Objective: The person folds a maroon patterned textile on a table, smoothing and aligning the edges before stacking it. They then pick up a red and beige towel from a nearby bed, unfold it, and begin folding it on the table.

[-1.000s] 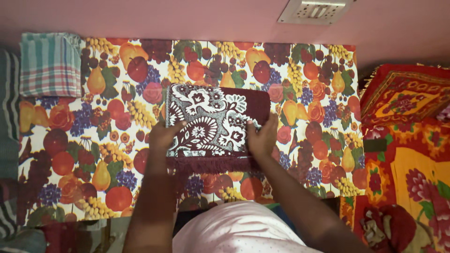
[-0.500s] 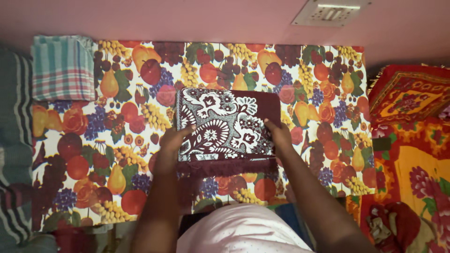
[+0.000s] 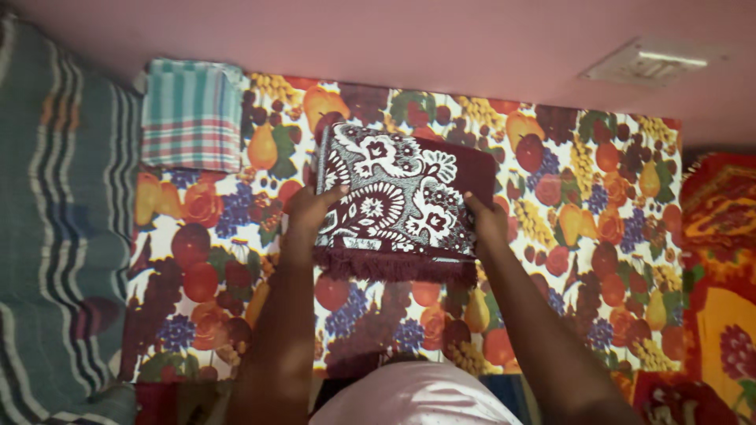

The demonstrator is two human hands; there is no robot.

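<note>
Holding a folded maroon cloth with white floral pattern (image 3: 398, 201), we grip it from both sides: our left hand (image 3: 311, 208) closed on its left edge, our right hand (image 3: 487, 220) on its right. Its long axis runs left to right between them, fringe nearest us, over the fruit-print table cover (image 3: 583, 260). A folded checked towel (image 3: 193, 114) lies far left.

One head-worn camera looks steeply down from close above onto the fruit-print cloth (image 3: 205, 260); the wall (image 3: 441, 39) runs along 12 o'clock, the person's arms entering from 6 o'clock.
</note>
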